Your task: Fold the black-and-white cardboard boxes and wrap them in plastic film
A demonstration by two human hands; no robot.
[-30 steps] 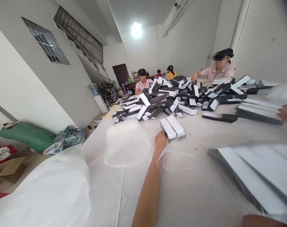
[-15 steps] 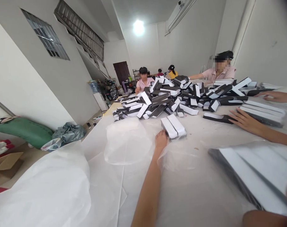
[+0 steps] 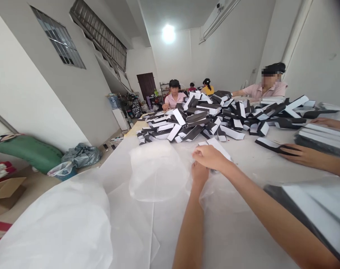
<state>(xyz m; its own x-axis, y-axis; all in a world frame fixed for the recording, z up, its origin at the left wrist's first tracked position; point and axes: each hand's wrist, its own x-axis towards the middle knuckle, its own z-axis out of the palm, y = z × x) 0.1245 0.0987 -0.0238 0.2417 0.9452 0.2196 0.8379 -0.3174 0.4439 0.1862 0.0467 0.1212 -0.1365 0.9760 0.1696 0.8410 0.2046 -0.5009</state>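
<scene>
A clear plastic bag with long white-and-black boxes in it lies on the table in front of me, largely covered by my hands. At the bag's near left side, my left hand is closed on the plastic, its fingertips partly hidden. Just above it and crossing over the boxes is my right hand, its fingers bent and pressed together. What those fingers hold, if anything, is too small to make out. Loose plastic spreads beneath my wrists.
A big heap of white-and-black boxes covers the table's far side. Flat translucent bags lie left of my hands. At right, a co-worker's hand touches a box near a bagged stack. Another bagged stack lies near right.
My right hand has come from the lower right corner to the small bag of boxes, over my left hand. The view has shifted slightly left.
</scene>
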